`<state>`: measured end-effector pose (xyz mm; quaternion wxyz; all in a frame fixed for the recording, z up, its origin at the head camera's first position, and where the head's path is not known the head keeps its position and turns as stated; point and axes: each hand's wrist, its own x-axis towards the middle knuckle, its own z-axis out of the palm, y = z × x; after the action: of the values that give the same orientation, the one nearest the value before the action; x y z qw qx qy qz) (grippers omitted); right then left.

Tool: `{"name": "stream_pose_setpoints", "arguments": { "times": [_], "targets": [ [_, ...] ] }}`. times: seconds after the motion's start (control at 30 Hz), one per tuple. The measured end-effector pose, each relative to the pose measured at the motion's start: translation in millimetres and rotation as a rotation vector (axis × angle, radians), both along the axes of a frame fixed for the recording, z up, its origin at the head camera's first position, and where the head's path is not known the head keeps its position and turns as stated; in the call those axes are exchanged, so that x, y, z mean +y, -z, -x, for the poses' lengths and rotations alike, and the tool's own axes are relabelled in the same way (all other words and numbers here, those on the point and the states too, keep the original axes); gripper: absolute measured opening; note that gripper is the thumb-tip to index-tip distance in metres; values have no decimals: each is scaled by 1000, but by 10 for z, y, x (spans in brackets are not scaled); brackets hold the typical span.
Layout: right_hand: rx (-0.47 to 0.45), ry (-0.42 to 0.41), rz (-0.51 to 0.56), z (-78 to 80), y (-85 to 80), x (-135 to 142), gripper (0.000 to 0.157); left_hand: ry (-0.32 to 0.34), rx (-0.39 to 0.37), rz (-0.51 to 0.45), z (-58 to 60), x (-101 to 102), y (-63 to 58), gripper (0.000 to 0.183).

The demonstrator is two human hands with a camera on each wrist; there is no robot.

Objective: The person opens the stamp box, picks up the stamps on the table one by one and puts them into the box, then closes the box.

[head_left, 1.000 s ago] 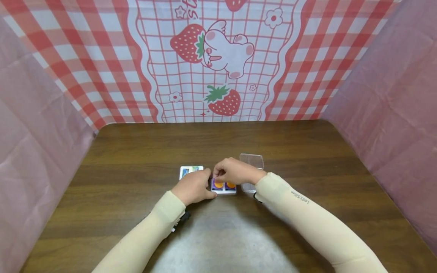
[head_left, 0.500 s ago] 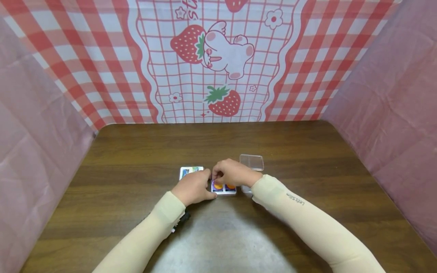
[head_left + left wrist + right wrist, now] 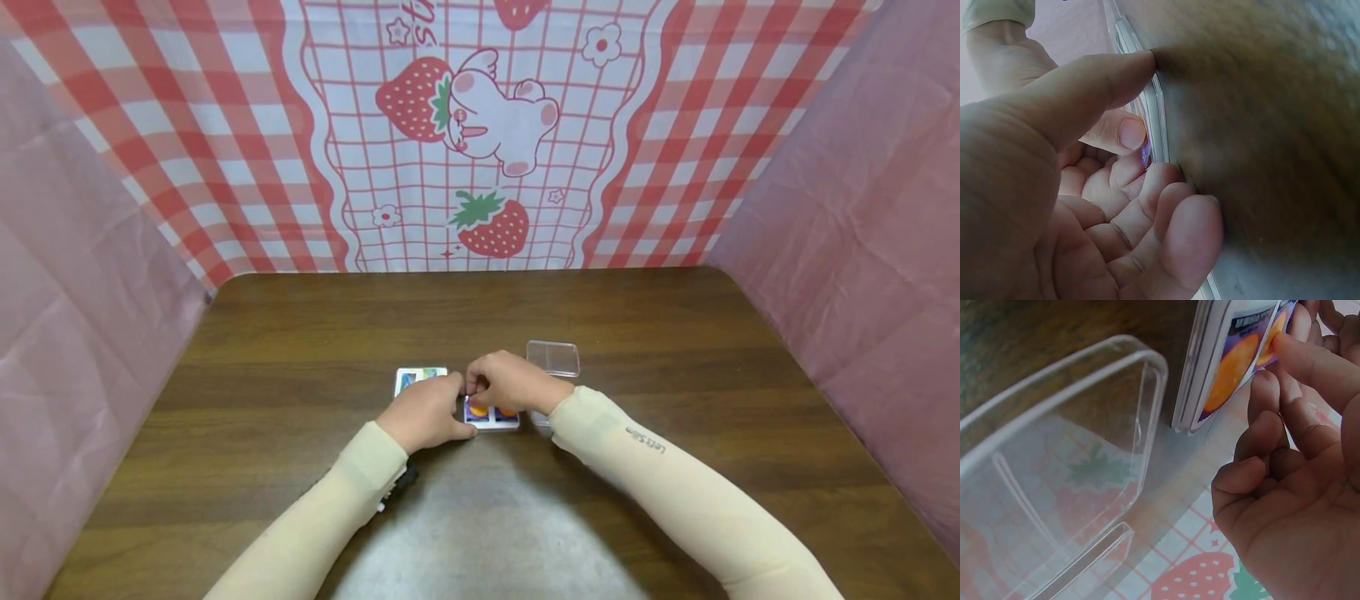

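My left hand (image 3: 423, 414) grips the left end of a small flat white case (image 3: 491, 426), its thumb at the near edge and fingers at the far side. Two purple packets with orange pictures lie side by side in this case. Over the left packet (image 3: 477, 409), my right hand (image 3: 516, 383) pinches its edge between thumb and finger. A sliver of purple shows by the right thumb (image 3: 1131, 132) in the left wrist view. The right packet (image 3: 1229, 378) lies flat and fills its half of the case. The right hand covers the far part of the case.
Another white case (image 3: 408, 377) with blue-green pictures stands left, partly behind the left hand. A clear plastic box, its lid (image 3: 553, 357) swung back, lies right of the right hand. Brown wooden table (image 3: 300, 333) all round; strawberry cloth (image 3: 480, 167) hangs at the back.
My right hand and forearm have shifted slightly left over the case; the thumb and finger remain at the left packet. The left hand has stayed in place.
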<state>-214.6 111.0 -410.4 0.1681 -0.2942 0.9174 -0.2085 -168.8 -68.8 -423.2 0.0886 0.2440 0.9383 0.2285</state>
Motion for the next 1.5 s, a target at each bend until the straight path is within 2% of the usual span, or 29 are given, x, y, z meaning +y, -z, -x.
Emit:
{"name": "stream_pose_setpoints", "arguments": {
  "times": [0.23,0.4,0.57,0.67,0.8,1.03,1.27,1.5],
  "targets": [
    [4,1,-15,-17,-45,10,7,-1,-4,-4,-4,3,-13,44],
    [16,-15,24,-14,-157,108,10,-4,-18,2,-8,0,-13,47],
    [119,11,70,0,-280,322,6,-12,-16,12,-1,10,-7,51],
    [196,37,101,-12,-326,477,13,-15,-16,10,4,13,-5,51],
    [243,76,122,-57,-339,683,23,-15,-18,8,2,15,-5,51],
    [262,112,57,-131,-246,965,28,-16,-14,20,4,28,0,51],
    [276,112,8,-164,-194,1108,32,-14,-9,22,6,31,0,50],
    [222,111,-56,-165,-244,1185,32,-14,-11,19,-8,30,-19,51]
  ]
}}
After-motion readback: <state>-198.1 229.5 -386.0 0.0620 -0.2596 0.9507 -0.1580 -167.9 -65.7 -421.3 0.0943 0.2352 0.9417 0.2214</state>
